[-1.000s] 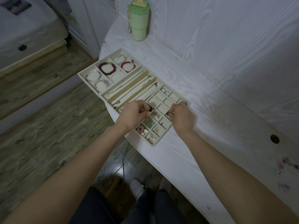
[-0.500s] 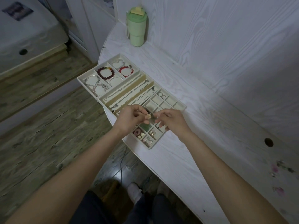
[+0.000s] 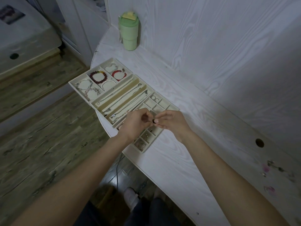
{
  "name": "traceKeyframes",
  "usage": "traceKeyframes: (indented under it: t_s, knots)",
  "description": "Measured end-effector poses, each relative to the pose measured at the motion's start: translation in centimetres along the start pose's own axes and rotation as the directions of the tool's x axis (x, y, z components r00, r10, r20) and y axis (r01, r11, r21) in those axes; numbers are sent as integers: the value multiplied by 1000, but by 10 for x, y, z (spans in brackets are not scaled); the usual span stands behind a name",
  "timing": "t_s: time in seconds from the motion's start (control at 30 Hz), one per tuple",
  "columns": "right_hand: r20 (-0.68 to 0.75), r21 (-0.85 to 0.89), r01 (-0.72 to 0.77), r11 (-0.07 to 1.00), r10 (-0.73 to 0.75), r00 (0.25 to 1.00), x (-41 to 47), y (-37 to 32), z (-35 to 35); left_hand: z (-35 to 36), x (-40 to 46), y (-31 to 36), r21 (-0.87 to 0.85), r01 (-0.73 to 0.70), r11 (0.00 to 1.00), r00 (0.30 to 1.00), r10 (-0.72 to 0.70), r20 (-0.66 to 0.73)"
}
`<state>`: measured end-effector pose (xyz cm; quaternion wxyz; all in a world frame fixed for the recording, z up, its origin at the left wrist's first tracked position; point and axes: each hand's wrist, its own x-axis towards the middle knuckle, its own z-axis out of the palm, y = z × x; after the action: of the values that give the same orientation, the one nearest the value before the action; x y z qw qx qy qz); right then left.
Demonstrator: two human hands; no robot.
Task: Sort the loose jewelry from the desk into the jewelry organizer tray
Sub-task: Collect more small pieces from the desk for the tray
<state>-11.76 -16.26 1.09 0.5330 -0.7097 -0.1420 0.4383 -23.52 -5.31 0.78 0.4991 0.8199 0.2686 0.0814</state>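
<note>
Two hands, left hand (image 3: pixel 135 123) and right hand (image 3: pixel 171 122), we pinch one dark bead (image 3: pixel 153 121) together, now raised above the tray (image 3: pixel 143 150).

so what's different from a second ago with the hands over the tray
A second ago the hands were apart, low in the small compartments. Now the left hand and right hand have lifted and come together above the organizer tray, pinching a small dark piece between their fingertips. The bracelets, necklaces and green cup have not moved.
</note>
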Motion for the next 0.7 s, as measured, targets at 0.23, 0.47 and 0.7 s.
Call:
traceKeyframes:
  t_s: [0.23,0.47,0.7]
  knots:
    - [-214,-301,50,952,-119,969,18,14,-20,5,5,-16,292,-1,956,994,-31,105]
    - [-98,-661,105,743,-224,970,35,30,-17,10,7,-18,748,-163,643,966,-52,255]
    - [-21,-853,108,511,-240,970,43,39,-7,12,10,-20,786,-154,598,971,-56,232]
